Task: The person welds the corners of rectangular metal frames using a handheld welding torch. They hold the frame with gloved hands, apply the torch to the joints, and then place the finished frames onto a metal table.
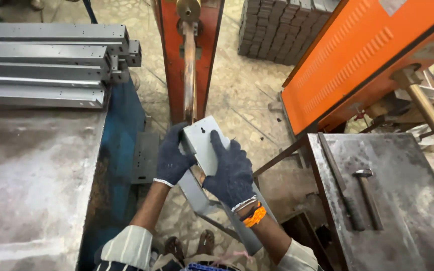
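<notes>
Both of my gloved hands grip a long bent grey sheet-metal piece (203,138) with a keyhole slot near its top end. My left hand (172,156) clasps its left edge. My right hand (229,169), with bangles and an orange thread at the wrist, covers its right side. The piece slants down towards my legs, and its upper end sits just below a worn metal lever (190,70) on an orange-red machine frame (209,35).
A steel table (31,170) at left carries stacked grey metal channels (51,65). At right stands a steel bench (403,195) with a hammer (367,193) on it, an orange machine housing (357,55) behind it. Dark stacked blocks (277,25) sit on the floor.
</notes>
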